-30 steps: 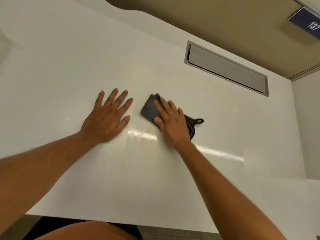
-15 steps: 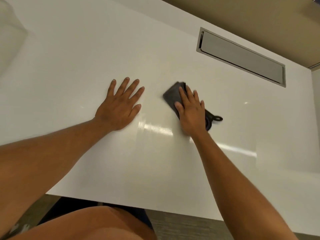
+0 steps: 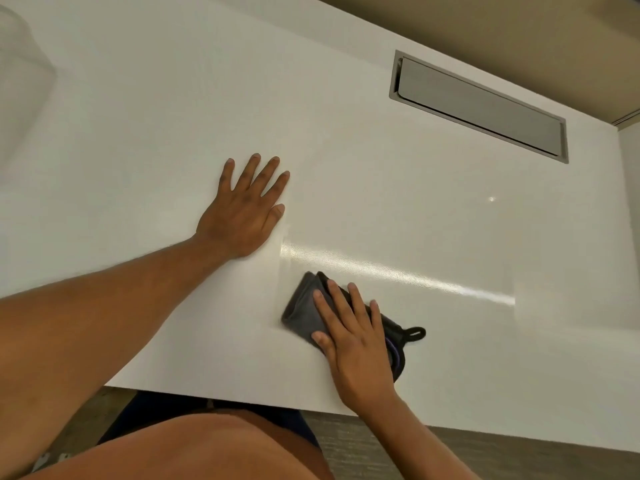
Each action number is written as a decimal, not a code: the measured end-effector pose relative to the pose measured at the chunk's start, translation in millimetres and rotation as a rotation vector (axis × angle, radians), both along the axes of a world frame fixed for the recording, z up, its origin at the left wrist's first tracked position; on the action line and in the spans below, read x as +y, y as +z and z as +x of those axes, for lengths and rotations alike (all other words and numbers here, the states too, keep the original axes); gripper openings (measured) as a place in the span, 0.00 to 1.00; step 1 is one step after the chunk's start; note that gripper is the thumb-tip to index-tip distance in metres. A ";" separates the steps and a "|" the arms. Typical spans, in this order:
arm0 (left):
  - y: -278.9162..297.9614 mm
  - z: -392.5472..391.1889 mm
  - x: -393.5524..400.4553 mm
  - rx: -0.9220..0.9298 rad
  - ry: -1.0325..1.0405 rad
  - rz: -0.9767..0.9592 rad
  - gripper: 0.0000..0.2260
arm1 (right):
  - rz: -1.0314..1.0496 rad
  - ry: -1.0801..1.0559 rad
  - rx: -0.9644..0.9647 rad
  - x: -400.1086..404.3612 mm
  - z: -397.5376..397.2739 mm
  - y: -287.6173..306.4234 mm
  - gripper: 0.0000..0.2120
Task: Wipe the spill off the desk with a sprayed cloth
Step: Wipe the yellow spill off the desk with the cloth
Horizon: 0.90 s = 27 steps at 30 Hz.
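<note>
A folded dark grey cloth (image 3: 302,311) with a black hanging loop lies flat on the white desk (image 3: 450,237), close to the front edge. My right hand (image 3: 353,337) presses down on the cloth with fingers spread over it. My left hand (image 3: 244,211) rests palm down on the bare desk, up and to the left of the cloth, fingers apart and holding nothing. A glossy streak of light (image 3: 398,275) runs across the desk above the cloth. No distinct spill shows.
A grey metal cable hatch (image 3: 481,102) is set into the desk at the back right. The desk's front edge (image 3: 242,400) runs just below my right hand, with my lap and the floor beneath it. A tan wall stands behind the desk.
My right hand has dragged the cloth toward me, from beside my left hand down near the desk's front edge. My left hand has stayed planted on the desk.
</note>
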<state>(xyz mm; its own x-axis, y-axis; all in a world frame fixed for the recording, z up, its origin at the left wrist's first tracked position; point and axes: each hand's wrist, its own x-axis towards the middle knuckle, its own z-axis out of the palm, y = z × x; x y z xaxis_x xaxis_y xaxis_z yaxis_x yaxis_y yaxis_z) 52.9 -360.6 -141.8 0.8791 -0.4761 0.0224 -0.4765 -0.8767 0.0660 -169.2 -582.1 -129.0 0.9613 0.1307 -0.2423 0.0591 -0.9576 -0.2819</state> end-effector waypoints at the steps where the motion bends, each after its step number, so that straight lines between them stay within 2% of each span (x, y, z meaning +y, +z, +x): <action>1: -0.1 -0.3 -0.2 -0.004 -0.002 0.005 0.27 | -0.001 -0.013 -0.004 -0.1 7.8 0.3 0.27; 4: 2.3 -0.1 -1.3 0.003 0.005 -0.005 0.27 | -0.043 -0.119 -0.055 -5.3 72.0 2.2 0.27; 8: 3.8 -3.8 0.4 -0.015 -0.002 0.006 0.27 | -0.038 -0.390 -0.075 -17.8 196.7 5.6 0.27; 11: 5.7 -0.5 -2.0 0.035 -0.004 -0.004 0.27 | -0.036 -0.422 -0.080 -12.2 239.3 6.2 0.27; 13: 8.3 3.7 -1.7 0.099 0.002 -0.047 0.28 | -0.063 -0.359 -0.092 -3.6 229.0 5.9 0.27; 15: 4.8 0.8 -0.6 0.029 -0.006 -0.017 0.27 | -0.059 -0.262 -0.096 3.9 194.5 5.2 0.27; 17: 0.9 -1.4 0.2 -0.027 -0.005 0.009 0.26 | -0.033 -0.184 -0.078 10.0 144.0 3.6 0.27; 22: -2.4 2.4 -1.1 -0.025 -0.002 0.010 0.27 | -0.008 -0.019 -0.030 -7.6 13.4 -0.7 0.28; 24: -3.2 1.2 -1.2 -0.020 0.001 0.006 0.27 | -0.021 -0.021 -0.022 -38.7 6.7 0.6 0.28; 27: -2.8 0.6 -1.8 -0.031 0.008 -0.002 0.27 | -0.098 -0.209 -0.037 -90.4 58.1 4.4 0.27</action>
<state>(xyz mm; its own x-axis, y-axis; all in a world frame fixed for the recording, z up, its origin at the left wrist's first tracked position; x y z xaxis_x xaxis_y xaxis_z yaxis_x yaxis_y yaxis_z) 53.5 -362.4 -144.6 0.8816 -0.4693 0.0510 -0.4716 -0.8802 0.0529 -111.1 -672.5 -124.5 0.9736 -0.0948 -0.2078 -0.1350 -0.9727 -0.1887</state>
